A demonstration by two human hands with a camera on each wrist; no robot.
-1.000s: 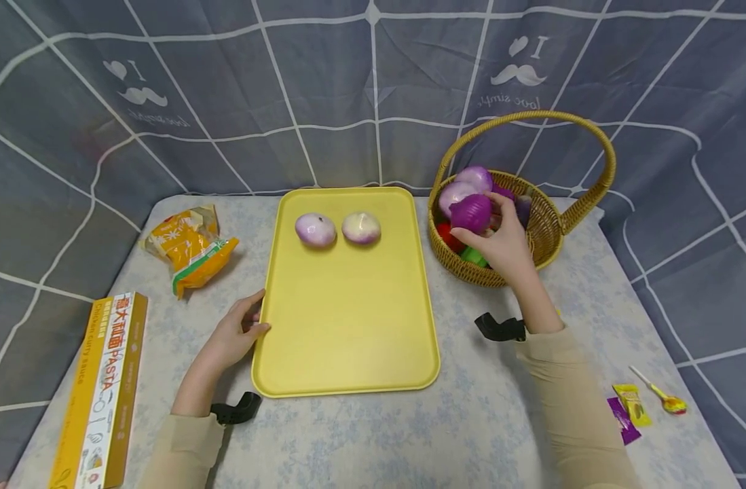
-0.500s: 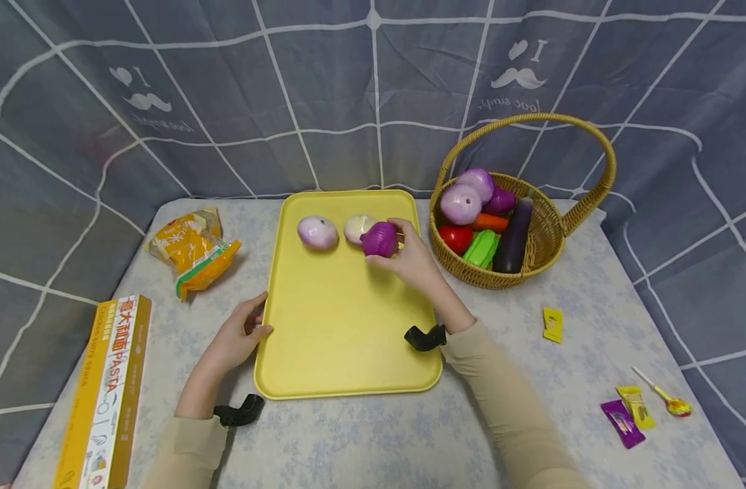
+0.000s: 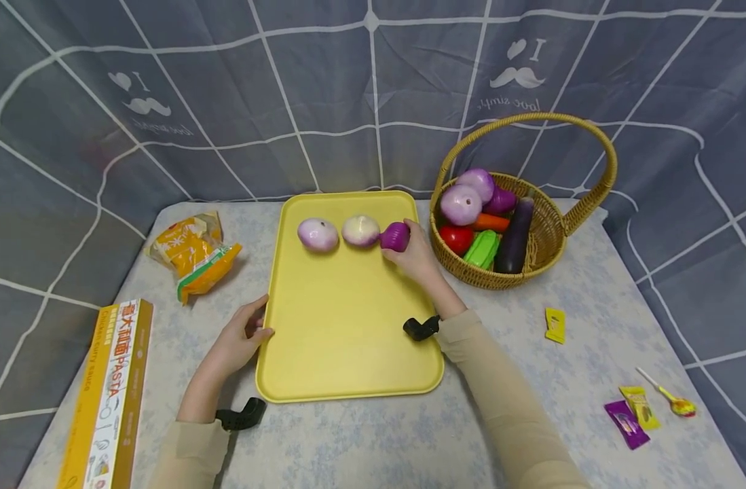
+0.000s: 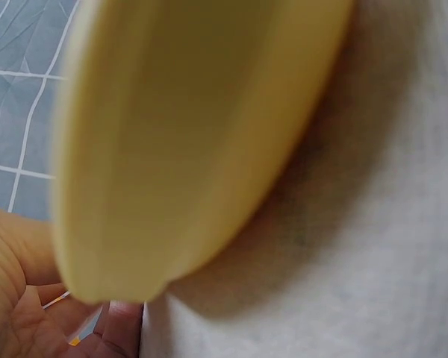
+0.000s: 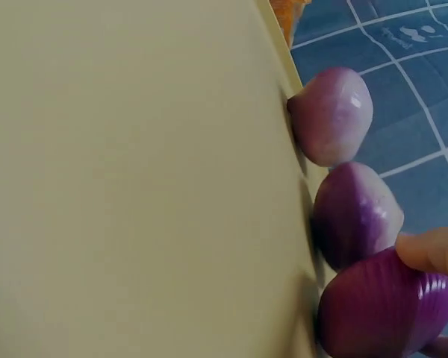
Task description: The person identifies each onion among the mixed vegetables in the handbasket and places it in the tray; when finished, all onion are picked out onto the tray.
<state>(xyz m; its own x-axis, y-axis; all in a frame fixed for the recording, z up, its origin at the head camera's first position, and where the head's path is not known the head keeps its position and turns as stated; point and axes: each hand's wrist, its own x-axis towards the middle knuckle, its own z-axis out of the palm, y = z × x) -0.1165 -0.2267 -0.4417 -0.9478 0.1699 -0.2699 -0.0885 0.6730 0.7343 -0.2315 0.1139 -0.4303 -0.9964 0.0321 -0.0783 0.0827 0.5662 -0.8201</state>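
My right hand (image 3: 419, 257) pinches a deep purple onion (image 3: 394, 237) at the upper right of the yellow tray (image 3: 348, 326). To its left on the tray lie a white-and-purple onion (image 3: 360, 231) and a pale purple onion (image 3: 318, 234). The right wrist view shows the held onion (image 5: 381, 307) low beside the other two, with a finger (image 5: 435, 250) on its ridged skin. At the tray's left edge, my left hand (image 3: 235, 339) grips the rim. Up close in the left wrist view, the thumb lies against that rim (image 4: 164, 149), with fingers curled below it.
A wicker basket (image 3: 552, 251) right of the tray holds more onions, a tomato, a carrot, a green vegetable and an eggplant. An orange bag (image 3: 195, 255) and a pasta box (image 3: 106, 401) lie left. Wrapped candies (image 3: 628, 422) and a lollipop (image 3: 678, 405) are at right.
My right hand has carried the deep purple onion from the basket leftward to the tray, then down beside the white-and-purple one. My left hand has stayed at the tray's edge.
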